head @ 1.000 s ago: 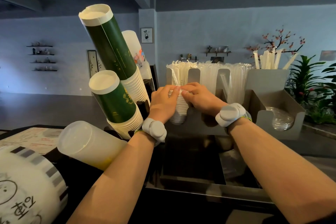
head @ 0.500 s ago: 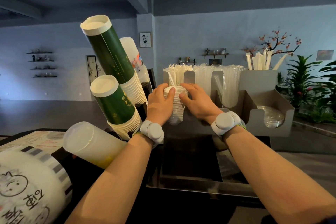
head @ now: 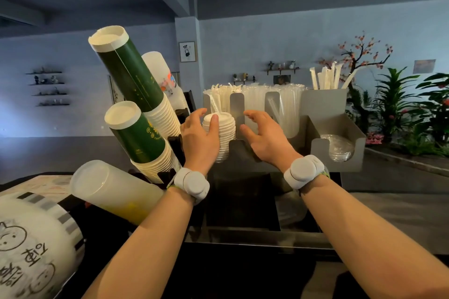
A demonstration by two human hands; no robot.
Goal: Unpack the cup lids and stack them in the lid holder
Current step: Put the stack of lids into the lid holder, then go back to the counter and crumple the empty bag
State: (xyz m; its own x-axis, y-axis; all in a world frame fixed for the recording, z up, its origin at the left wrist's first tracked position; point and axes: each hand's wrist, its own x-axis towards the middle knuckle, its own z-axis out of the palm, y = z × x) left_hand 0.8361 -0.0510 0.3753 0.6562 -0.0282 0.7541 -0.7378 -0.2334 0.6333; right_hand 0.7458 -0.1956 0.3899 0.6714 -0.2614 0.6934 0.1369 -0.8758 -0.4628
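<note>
A stack of white cup lids (head: 224,136) stands upright in the left slot of the grey lid holder (head: 315,104). My left hand (head: 199,139) rests against the stack's left side, thumb lying over its top front, fingers spread. My right hand (head: 263,137) hovers just right of the stack, fingers apart and off it, holding nothing. The holder's right compartment holds a few clear lids (head: 339,147). Both wrists carry white bands.
Tilted sleeves of green paper cups (head: 131,80) and a frosted plastic cup stack (head: 114,192) stand at the left. Wrapped straws (head: 279,99) fill the holder's back slots. A printed film roll (head: 31,245) lies bottom left. Plants stand far right.
The lid stack has settled into the holder slot. My right hand has let go and pulled away to the right; my left hand has loosened to a light touch.
</note>
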